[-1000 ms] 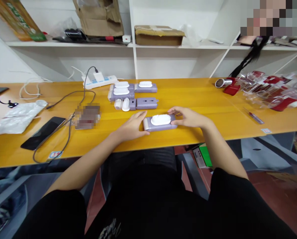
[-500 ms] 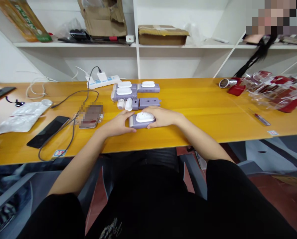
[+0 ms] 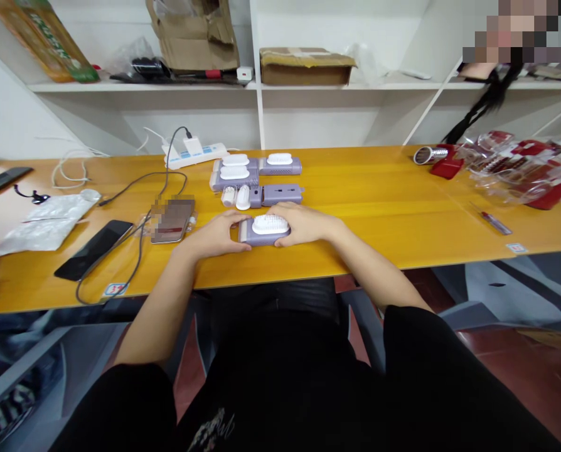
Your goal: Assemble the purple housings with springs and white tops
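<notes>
Close to the table's front edge lies a purple case with a white oval bristle brush (image 3: 270, 224) on top; its exact kind I cannot tell. My right hand (image 3: 302, 223) wraps its right end, thumb at the front and fingers behind. Curved around the left end, with thumb and fingers at its front and back edges, is my left hand (image 3: 217, 235). Just beyond stand more purple cases with white brushes (image 3: 234, 172). In front of these are a small white brush (image 3: 243, 197), a round bristled piece (image 3: 228, 196) and a flat purple part (image 3: 283, 194).
To the left are a black phone (image 3: 93, 249), a second phone (image 3: 173, 220), a cable and a plastic bag (image 3: 49, 220). A power strip (image 3: 196, 155) sits behind. At right lie a screwdriver-like tool (image 3: 494, 222) and red bagged parts (image 3: 520, 163). White shelving rises behind.
The case with the brush has shifted slightly left, both hands moving along with it. The other things on the table stay where they were, apart from a small camera shift.
</notes>
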The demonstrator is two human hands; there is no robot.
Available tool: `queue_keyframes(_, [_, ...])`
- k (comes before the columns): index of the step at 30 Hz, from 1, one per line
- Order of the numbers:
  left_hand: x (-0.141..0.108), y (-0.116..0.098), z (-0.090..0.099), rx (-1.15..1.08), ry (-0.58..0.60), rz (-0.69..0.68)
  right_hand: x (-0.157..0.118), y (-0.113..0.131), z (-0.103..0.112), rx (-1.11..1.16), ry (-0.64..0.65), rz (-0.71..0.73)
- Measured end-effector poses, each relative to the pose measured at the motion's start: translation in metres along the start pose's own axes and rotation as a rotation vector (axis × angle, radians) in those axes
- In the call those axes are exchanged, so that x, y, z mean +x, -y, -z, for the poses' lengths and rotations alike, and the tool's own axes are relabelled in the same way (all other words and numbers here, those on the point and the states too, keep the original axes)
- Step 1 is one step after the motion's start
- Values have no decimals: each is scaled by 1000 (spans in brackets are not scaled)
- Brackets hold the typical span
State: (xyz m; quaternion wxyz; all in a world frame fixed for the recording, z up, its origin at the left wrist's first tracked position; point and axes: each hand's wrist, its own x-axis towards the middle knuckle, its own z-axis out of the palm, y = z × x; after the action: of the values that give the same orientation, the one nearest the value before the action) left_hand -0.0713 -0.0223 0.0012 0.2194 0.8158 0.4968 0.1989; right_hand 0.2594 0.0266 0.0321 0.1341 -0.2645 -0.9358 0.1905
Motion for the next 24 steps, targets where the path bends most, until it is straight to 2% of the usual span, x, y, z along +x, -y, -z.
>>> queue_keyframes(11, [-4, -6, -1, 82, 46, 22, -4, 6, 5, 20, 49, -31])
queue_keyframes(16, [-7, -20, -1, 82, 96, 66, -6, 17, 9, 51, 97, -76])
queue_keyframes(20, [-19, -34, 15, 151, 91, 153, -10, 14, 15, 57, 121, -104])
queue_keyframes(24, [-37, -31, 41, 129, -32, 241, -13, -4, 20, 72, 107, -108])
